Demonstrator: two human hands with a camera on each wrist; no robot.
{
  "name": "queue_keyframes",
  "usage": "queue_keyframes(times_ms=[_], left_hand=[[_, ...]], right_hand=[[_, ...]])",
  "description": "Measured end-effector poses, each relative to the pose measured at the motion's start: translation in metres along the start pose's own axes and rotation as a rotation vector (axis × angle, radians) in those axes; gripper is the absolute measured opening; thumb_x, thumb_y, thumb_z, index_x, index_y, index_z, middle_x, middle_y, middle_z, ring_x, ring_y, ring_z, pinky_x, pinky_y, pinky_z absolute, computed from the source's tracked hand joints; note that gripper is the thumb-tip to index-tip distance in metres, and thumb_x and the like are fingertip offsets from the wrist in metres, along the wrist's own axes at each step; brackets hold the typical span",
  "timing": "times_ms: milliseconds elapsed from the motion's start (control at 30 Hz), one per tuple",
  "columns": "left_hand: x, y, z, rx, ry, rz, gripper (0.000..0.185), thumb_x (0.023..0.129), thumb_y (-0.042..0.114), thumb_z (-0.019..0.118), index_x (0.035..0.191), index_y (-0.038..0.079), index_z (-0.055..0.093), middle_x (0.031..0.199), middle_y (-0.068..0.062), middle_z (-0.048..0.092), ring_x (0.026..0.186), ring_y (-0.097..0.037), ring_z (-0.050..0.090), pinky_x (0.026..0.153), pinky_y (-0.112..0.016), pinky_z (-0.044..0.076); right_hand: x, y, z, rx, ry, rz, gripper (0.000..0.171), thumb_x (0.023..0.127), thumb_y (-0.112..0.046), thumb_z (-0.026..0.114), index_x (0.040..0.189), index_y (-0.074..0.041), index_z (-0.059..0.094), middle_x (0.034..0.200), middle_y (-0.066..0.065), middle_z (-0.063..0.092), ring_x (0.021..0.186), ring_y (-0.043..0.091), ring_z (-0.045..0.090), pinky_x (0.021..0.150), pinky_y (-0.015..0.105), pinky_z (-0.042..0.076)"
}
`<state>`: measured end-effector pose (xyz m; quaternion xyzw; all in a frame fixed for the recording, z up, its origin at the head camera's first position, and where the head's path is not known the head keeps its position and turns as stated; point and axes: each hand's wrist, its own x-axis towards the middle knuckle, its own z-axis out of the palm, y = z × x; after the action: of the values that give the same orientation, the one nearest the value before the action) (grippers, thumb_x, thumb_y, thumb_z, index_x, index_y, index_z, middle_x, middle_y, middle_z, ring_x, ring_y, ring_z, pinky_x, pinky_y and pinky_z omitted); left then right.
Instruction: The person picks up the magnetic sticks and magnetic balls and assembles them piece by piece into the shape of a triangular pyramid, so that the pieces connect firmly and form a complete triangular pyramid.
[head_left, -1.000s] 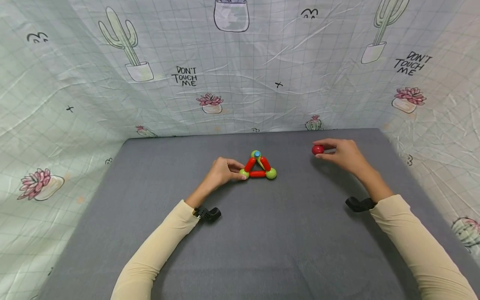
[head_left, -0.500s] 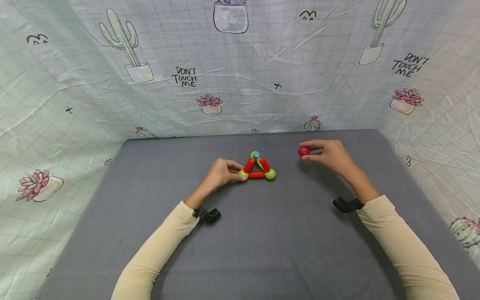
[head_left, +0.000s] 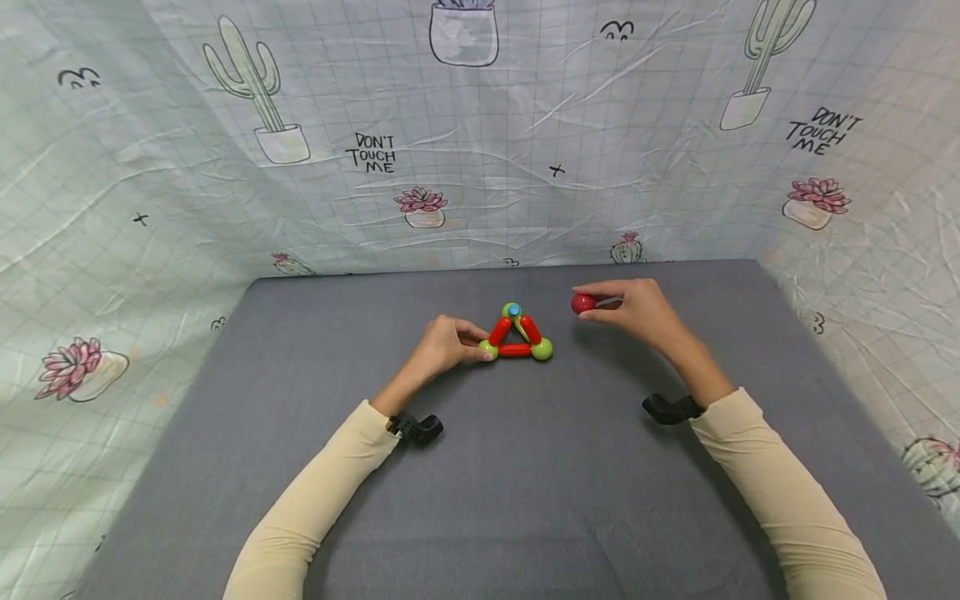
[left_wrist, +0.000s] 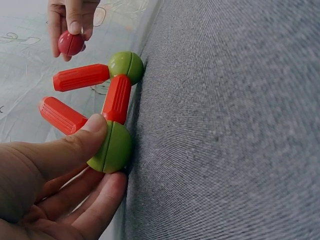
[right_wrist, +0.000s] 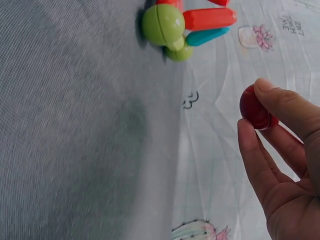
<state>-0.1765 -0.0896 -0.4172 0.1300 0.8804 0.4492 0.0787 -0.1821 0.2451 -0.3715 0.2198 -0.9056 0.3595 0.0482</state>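
A toy triangle of red rods and green balls lies on the grey table, with a blue rod rising from it. My left hand pinches the near-left green ball between thumb and fingers. My right hand holds a small red ball in its fingertips, in the air to the right of the triangle. The left wrist view shows the red ball beyond the far green ball.
Cactus-print cloth walls the table at the back and on both sides. A black wrist camera mount sits at each cuff. Bare grey surface lies in front of the triangle.
My right hand has carried the red ball leftward, closer to the triangle. My left hand has stayed on the near-left green ball.
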Motion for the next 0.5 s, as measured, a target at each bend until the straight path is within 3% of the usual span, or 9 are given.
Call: queue_keyframes(times_ms=[500], left_hand=[[0.0, 0.004, 0.002, 0.05, 0.003, 0.015, 0.03, 0.076, 0.017, 0.092, 0.102, 0.006, 0.081, 0.093, -0.005, 0.079, 0.083, -0.013, 0.073, 0.071, -0.026, 0.056]], right_hand=[[0.012, -0.024, 0.016, 0.008, -0.04, -0.059, 0.043, 0.084, -0.017, 0.086, 0.125, -0.011, 0.075, 0.114, 0.009, 0.076, 0.091, 0.023, 0.075, 0.078, 0.04, 0.061]])
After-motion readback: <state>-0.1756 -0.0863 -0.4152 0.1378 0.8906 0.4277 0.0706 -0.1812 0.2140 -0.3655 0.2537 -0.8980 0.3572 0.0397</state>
